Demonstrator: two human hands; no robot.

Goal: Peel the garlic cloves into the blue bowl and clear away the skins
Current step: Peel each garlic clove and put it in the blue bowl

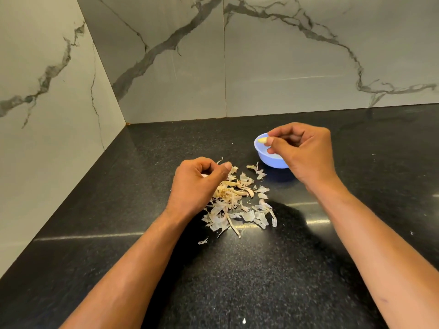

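A small blue bowl (267,160) stands on the black counter, partly hidden behind my right hand (301,150). That hand hovers over the bowl and pinches a pale peeled garlic clove (262,140) between thumb and fingertips. A heap of papery garlic skins (240,205) lies spread in front of the bowl, with a dried root piece (223,192) among them. My left hand (197,184) sits at the left edge of the heap, fingers curled, with something whitish just showing under the knuckles; what it is I cannot tell.
The black speckled counter (237,269) meets grey marble walls (166,67) at the back and left, forming a corner. A few stray skin flakes (203,241) lie nearer to me, and a white crumb (244,321) sits by the near edge.
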